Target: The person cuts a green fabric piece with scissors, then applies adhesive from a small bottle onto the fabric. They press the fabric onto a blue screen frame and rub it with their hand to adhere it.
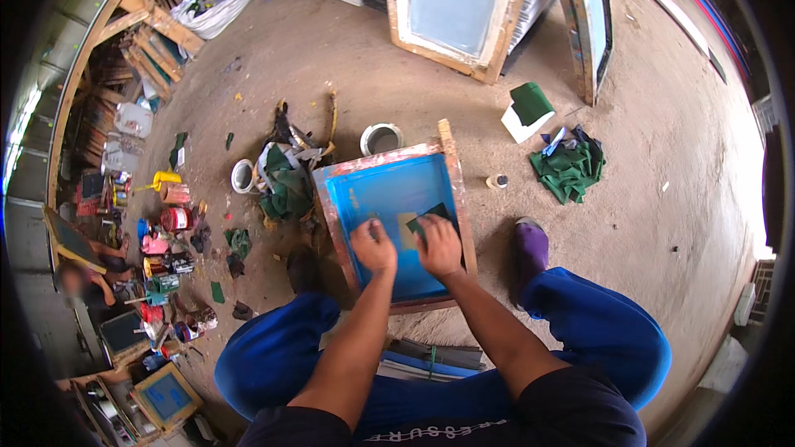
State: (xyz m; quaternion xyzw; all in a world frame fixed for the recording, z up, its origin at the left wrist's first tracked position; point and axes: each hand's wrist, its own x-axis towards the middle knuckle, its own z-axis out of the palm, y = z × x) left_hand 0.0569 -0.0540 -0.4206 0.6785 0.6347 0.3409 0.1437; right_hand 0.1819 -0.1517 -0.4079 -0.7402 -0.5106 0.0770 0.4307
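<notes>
A wooden screen-printing frame [341, 236] with blue mesh lies before me between my feet, tilted slightly. Above its middle, my left hand [374, 246] is closed with the fingers curled; whatever it may hold is hidden. My right hand [439, 247] grips a small dark green cloth piece [435, 213] over the right half of the mesh. Between the two hands a pale yellowish patch [407, 230] shows on the screen. The underside of the cloth is out of sight.
Past the frame stands an open can [382, 139]; a small bottle [496, 181] is at its right. Green scraps [571, 167] lie heaped farther right, near a white-and-green stack [527, 112]. Paint containers [175, 218] crowd the left. Large screens [455, 8] lean at the back. Another person sits far left.
</notes>
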